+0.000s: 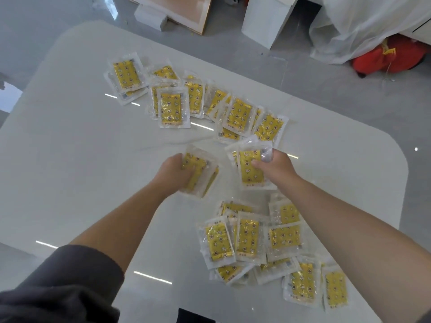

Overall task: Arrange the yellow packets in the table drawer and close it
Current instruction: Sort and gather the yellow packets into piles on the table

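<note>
Many yellow packets in clear wrappers lie scattered on a glossy white table (81, 159). One spread of packets (172, 108) runs across the far middle, and another spread (247, 238) lies near the front right. My left hand (173, 173) grips a small stack of packets (198, 176) above the table's middle. My right hand (275, 166) grips a second stack (249, 169), thumb on top. No drawer shows in this view.
Beyond the table on the grey floor stand a framed board (186, 10), a white box (263, 22), a white plastic sheet (363, 26) and a red bag (387, 59). A dark gap (196, 315) shows at the table's near edge.
</note>
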Motion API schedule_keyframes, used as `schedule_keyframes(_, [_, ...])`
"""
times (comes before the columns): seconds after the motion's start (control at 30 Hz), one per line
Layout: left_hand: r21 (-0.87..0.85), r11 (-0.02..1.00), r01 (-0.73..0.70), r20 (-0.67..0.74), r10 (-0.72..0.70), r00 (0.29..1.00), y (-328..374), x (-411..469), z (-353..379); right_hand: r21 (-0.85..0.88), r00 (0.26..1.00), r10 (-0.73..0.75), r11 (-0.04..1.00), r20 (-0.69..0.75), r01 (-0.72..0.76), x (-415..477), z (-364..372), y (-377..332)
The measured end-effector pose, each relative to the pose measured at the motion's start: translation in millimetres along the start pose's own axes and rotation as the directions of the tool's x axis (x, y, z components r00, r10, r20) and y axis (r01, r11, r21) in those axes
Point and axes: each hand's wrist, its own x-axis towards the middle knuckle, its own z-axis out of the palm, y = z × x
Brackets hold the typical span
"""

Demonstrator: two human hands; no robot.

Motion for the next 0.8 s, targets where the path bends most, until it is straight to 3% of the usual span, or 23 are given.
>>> schedule_keyframes(0.27, [-0.3, 0.954, -0.009, 0.017, 0.014, 1.0, 101, 64, 6, 0.373, 0.973, 0.196, 0.918, -0.124, -0.137, 32, -32, -2])
schedule_keyframes(0.47, [-0.048, 0.999, 0.008, -0.069, -0.012, 0.998, 117, 96, 17, 0.409, 0.944, 0.282, 0.892, -0.168, -0.194, 41, -47, 11])
schedule_keyframes(0.7, [-0.111, 0.994, -0.021, -0.081, 0.012, 0.997, 120, 110, 17, 0.577, 0.936, 0.333, 0.789, -0.113, -0.211, 59, -59, -4])
schedule_keyframes(0.8, [-0.127, 0.992, 0.008, -0.055, -0.015, 0.998, 115, 116, 18, 0.528, 0.899, 0.404, 0.808, -0.169, -0.263, 64, -65, 0])
